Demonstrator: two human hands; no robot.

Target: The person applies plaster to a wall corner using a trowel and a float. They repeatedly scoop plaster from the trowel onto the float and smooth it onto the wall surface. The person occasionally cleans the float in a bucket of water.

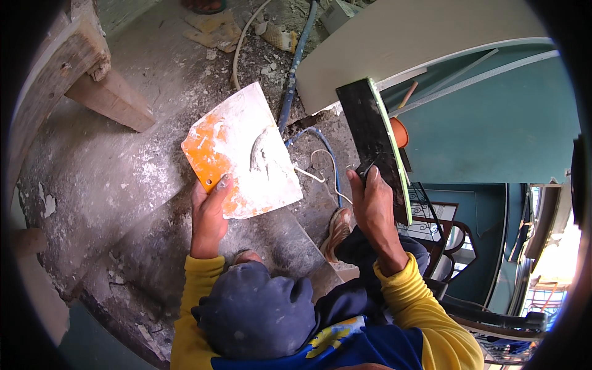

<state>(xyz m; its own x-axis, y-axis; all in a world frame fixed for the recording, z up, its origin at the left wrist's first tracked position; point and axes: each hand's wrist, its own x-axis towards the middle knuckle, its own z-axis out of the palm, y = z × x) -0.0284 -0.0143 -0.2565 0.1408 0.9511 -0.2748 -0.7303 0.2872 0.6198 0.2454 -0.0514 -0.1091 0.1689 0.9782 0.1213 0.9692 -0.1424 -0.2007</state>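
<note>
My left hand (209, 216) is closed on the corner of an orange plastic sheet (206, 145), thumb on top beside a small hole. White plaster coats most of that sheet, and a small grey-white ridge of plaster (262, 154) lies near its middle. To the right, my right hand (377, 209) grips a long black plastering float (364, 123) with a pale green edge, held steeply tilted. Its handle is mostly hidden by my fingers. The sheet and the float are apart, both held above the floor.
A wooden trestle (111, 98) stands at the upper left. Across the plaster-spattered floor (123, 185) run a blue hose (296, 61) and a pale cable (237, 58). A dirty work glove (277, 37) lies at the top. A beige curved panel (419, 37) and an orange cup (399, 132) are at the right.
</note>
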